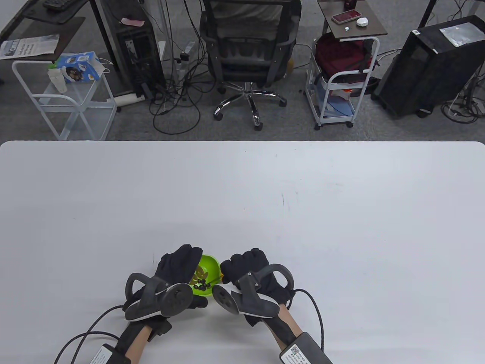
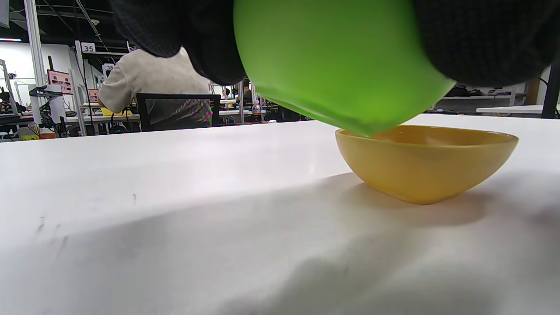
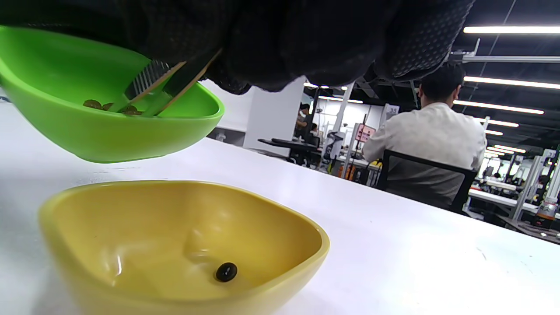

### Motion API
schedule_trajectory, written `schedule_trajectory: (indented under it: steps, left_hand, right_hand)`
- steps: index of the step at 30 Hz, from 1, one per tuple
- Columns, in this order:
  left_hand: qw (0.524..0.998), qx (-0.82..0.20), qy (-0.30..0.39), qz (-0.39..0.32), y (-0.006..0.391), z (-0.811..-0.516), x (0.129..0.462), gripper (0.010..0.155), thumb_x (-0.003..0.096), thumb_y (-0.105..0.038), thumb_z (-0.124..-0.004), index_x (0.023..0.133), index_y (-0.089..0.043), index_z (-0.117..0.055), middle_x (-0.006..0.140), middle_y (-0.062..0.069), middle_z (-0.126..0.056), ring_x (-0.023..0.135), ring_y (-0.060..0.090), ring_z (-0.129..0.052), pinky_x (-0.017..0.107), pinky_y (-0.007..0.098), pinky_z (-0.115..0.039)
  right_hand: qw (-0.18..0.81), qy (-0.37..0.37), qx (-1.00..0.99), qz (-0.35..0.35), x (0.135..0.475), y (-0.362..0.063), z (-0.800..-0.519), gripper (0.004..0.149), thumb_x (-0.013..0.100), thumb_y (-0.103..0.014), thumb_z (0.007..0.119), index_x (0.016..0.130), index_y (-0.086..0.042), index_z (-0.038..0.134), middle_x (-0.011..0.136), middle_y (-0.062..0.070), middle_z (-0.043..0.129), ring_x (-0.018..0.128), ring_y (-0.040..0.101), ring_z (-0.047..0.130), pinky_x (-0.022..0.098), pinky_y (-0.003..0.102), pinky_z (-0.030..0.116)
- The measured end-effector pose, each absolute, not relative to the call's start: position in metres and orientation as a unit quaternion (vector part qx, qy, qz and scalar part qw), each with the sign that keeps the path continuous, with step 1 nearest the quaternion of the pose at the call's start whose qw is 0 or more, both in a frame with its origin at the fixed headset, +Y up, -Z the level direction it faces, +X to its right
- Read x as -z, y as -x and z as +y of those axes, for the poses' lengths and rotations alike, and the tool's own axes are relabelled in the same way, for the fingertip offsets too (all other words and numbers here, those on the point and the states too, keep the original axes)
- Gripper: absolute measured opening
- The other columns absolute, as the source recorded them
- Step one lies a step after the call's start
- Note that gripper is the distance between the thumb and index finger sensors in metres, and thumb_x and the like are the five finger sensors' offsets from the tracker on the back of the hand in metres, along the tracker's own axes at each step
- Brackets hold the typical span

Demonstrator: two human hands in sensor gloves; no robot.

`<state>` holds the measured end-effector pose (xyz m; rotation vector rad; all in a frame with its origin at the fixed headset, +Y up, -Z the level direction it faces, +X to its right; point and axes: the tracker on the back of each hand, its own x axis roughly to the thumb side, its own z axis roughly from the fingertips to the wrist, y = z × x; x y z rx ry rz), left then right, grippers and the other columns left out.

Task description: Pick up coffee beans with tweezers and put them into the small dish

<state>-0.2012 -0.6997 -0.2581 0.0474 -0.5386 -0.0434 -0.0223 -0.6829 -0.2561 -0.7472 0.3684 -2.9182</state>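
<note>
My left hand [image 1: 181,265] grips a green bowl [image 1: 209,264] and holds it tilted, lifted off the table; its fingers [image 2: 481,39] wrap around the bowl's underside [image 2: 332,65]. Several dark coffee beans [image 1: 201,283] lie in the bowl. My right hand [image 1: 248,265] holds tweezers [image 3: 153,87], and their tips reach into the green bowl [image 3: 109,131] among the beans [image 3: 92,104]. A small yellow dish [image 3: 280,280] stands on the table just below, with one bean [image 3: 226,271] in it. It also shows in the left wrist view [image 2: 420,166]. The hands hide it in the table view.
The white table [image 1: 242,197] stretches far ahead and to both sides of the hands. Glove cables [image 1: 316,311] trail back to the near edge. An office chair [image 1: 248,49] and carts stand beyond the far edge.
</note>
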Motion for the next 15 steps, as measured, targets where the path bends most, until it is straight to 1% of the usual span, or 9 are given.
schedule_trajectory:
  steps: [9,15]
  left_hand:
    - [0.964,0.022,-0.021,-0.264,0.202,-0.7,0.259,0.114,0.0301,-0.067,-0.081,0.117,-0.001,-0.051,0.12,0.029,-0.059,0.101,0.044,-0.085,0.075,0.064,-0.07]
    - [0.964,0.021,-0.021,-0.264,0.202,-0.699,0.259,0.113,0.0302,-0.067,-0.081,0.117,-0.001,-0.051,0.12,0.03,-0.059,0.101,0.044,-0.085,0.075,0.064,-0.07]
  right_hand:
    - [0.014,0.233,0.963,0.137,0.258,0.008,-0.672,0.042,0.043,-0.04,0.068,0.082,-0.027,0.079,0.064,-0.005,0.089,0.047,0.017,0.093,0.069,0.055,0.072]
    - [-0.015,0.201,0.968,0.15,0.261,-0.014,-0.663,0.042,0.043,-0.041,0.068,0.082,-0.027,0.079,0.064,-0.006,0.089,0.047,0.017,0.093,0.069,0.055,0.072]
